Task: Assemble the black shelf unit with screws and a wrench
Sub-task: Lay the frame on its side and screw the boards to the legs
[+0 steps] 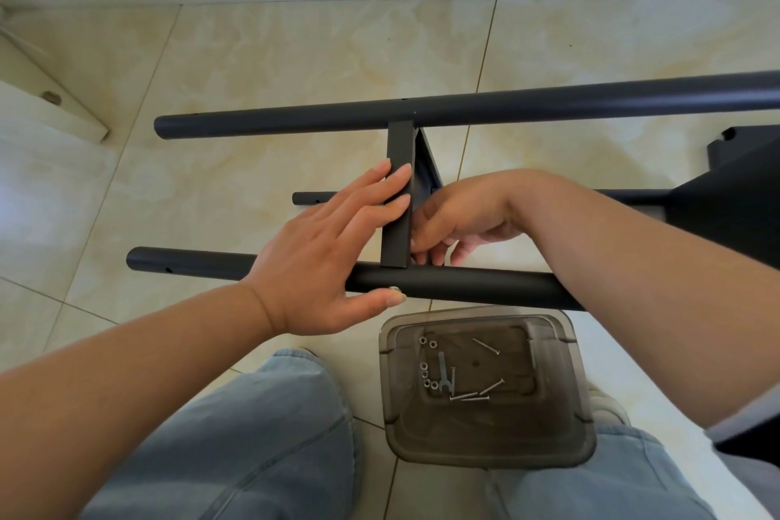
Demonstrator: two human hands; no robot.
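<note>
Three black tubes are lying across the tiled floor [261, 55] — a far tube [464, 108], a near tube [456, 287] and a thinner lower tube [310, 198] showing between them — with one flat black crosspiece [399, 198] spanning the far and near tubes. The left hand [333, 249] is resting open, its straight fingers [390, 182] pressing flat on the crosspiece and its thumb touching the near tube. The right hand [460, 220] is curling its fingers at the joint just right of the crosspiece; what they are pinching cannot be told. One smoky plastic tray [565, 426] is sitting between the knees — holding one small wrench [442, 375], about six nuts [425, 372] and roughly six screws [485, 345].
</note>
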